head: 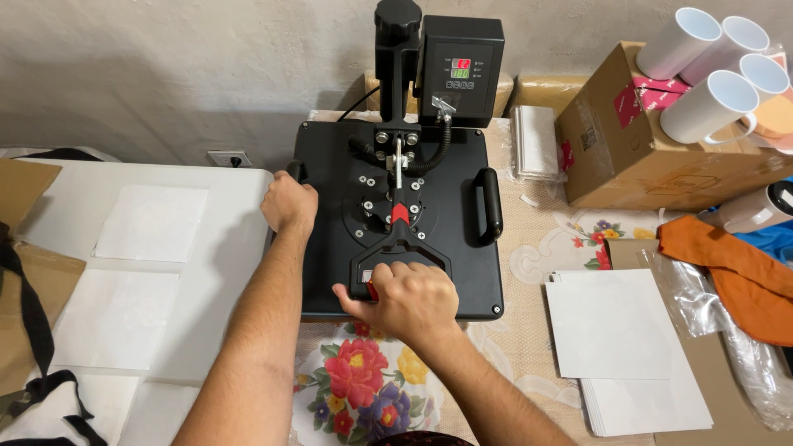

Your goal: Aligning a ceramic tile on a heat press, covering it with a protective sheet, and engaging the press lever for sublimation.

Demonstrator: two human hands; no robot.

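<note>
A black heat press [446, 248] sits closed in the middle of the table, with a control box and lit display [460, 70] at its back. My left hand [290, 202] grips the side handle on the press's left edge. My right hand [410, 297] is wrapped around the front lever handle [363, 281], which lies low over the top plate. A matching side handle [491, 205] on the right is free.
White sheets [151, 223] lie on a white table to the left. A paper stack [628, 347] is at the right, with an orange cloth [735, 264] and a cardboard box [652, 157] bearing white mugs [710, 103]. A floral tablecloth [363, 380] covers the front.
</note>
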